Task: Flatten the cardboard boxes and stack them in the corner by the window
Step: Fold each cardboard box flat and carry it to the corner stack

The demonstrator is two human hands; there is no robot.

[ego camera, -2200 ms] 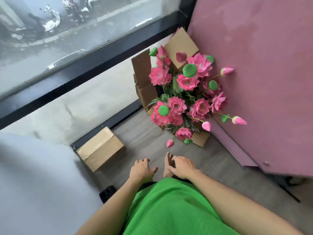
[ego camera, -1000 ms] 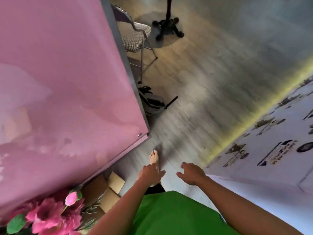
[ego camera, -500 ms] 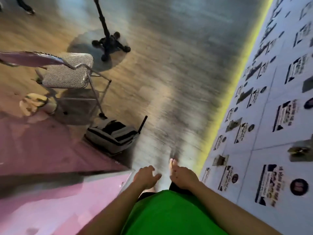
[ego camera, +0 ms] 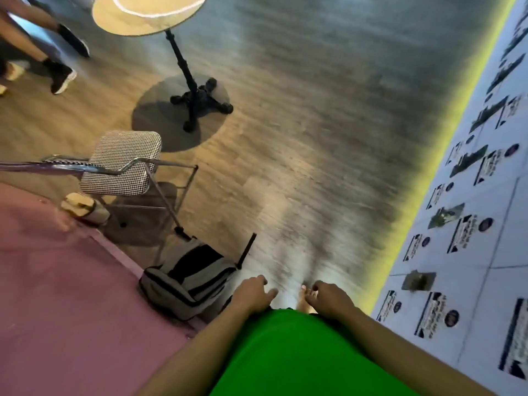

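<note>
I see no cardboard boxes anywhere in this view, so I cannot tell where they lie or which way their long axis runs. My 2 hands hang low in front of the green shirt, both empty: the left hand and right hand are apart, fingers loosely curled, nothing held. I judge they hang free because I am walking, with nothing to carry at this step. Bare toes show between them on the wood floor. Just left sits a grey backpack against a pink panel, beside a houndstooth chair. Further off stands a round pedestal desk. Printed posters line the wall at right. Someone's feet pass top left.
</note>
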